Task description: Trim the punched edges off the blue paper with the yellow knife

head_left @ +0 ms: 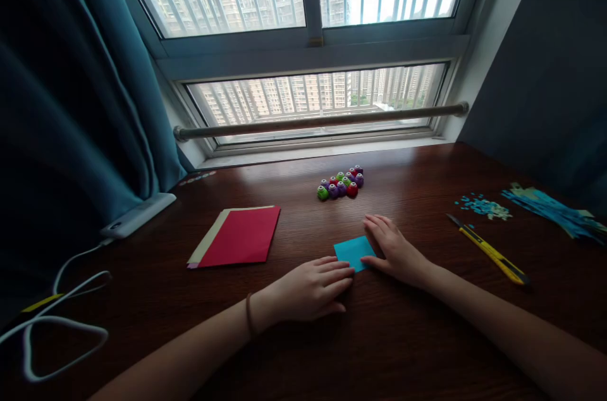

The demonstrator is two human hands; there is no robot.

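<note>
A small blue sheet of paper point(353, 251) lies flat on the dark wooden table between my hands. My left hand point(310, 287) rests palm down, its fingertips over the paper's lower left edge and its fingers stretched out. At the paper's right edge is my right hand point(396, 251), fingers extended, with the thumb touching the lower right corner. Neither hand is wrapped round anything. Part of the paper is hidden under the fingers.
A red and cream paper stack point(244, 236) lies left. Small round coloured objects point(340, 185) cluster behind the hands. At right are a yellow utility knife point(493, 254), paper bits point(486, 206) and blue strips point(554, 208). A white power strip point(139, 214) with its cord point(66, 319) is at far left.
</note>
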